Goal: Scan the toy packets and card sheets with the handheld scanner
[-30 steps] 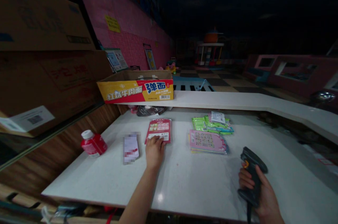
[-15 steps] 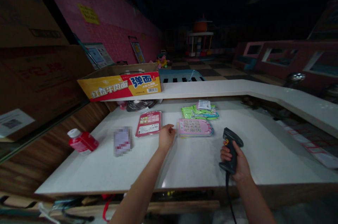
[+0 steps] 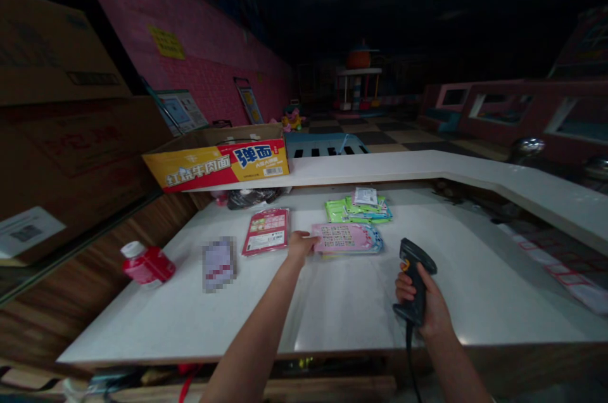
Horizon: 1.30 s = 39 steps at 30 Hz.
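My right hand point(image 3: 430, 301) is wrapped round the handle of a dark barcode scanner point(image 3: 417, 279), held over the right part of the white counter point(image 3: 342, 314). Its cable hangs past the front edge. My left hand point(image 3: 302, 244) pinches the left end of a pink card packet point(image 3: 342, 236), the top one of a small stack; bluish and yellowish edges show beneath it. Left of that hand lies a red-edged packet point(image 3: 266, 231). Behind the stack is a pile of green packets point(image 3: 339, 210) with a small whitish packet point(image 3: 365, 196) on top.
A red bottle point(image 3: 148, 263) with a white cap and a blurred-out item point(image 3: 219, 263) are on the left. A yellow-and-red noodle carton point(image 3: 223, 165) stands on the raised ledge point(image 3: 394, 165). Brown boxes point(image 3: 71, 149) are stacked at far left.
My left hand has closed on the pink card packet's left end, which has shifted slightly left over the stack. The scanner stays in my right hand. The view has tilted up a little.
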Available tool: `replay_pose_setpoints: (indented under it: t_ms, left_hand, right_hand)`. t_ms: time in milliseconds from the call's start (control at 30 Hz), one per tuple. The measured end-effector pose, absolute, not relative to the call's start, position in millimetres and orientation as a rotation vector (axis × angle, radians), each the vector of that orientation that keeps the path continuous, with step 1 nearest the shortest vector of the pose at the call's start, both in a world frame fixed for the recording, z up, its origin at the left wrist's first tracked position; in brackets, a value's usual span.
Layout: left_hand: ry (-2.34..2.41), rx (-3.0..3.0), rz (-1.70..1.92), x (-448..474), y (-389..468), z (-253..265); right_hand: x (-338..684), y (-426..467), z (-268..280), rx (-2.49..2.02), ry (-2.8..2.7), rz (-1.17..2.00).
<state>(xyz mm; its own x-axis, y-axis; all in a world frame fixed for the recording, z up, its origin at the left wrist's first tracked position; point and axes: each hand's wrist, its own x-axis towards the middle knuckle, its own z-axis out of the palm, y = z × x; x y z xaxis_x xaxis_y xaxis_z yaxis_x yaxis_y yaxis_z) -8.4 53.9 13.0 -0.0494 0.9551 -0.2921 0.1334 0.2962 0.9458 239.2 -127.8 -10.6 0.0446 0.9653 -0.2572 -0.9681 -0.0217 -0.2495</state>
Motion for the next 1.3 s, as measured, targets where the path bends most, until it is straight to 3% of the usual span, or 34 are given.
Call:
replay_pose_setpoints:
  t_ms: [167,367,600,833,1300]
  left_hand:
    - [1.255,0.809,0.836,-34,41,27]
    - [0.869,0.777,1.279,-53,8,13]
    - [0.917,0.870,1.492,-53,2,-10]
    - [0.911,0.897,1.558,-53,4,-11]
    - [1.004,0.911,1.558,-52,5,-13]
  right_hand:
    - [239,-129,-11,-0.407,0.021,1.548]
    - [238,-131,-13,-0.431,-0.005,1.560]
    - [220,-121,-9,-0.824,-0.241,1.495]
    - [139,-118,13,-1.209,-0.660,1.466]
    - [102,-122,37,-1.252,-0.790,1.393]
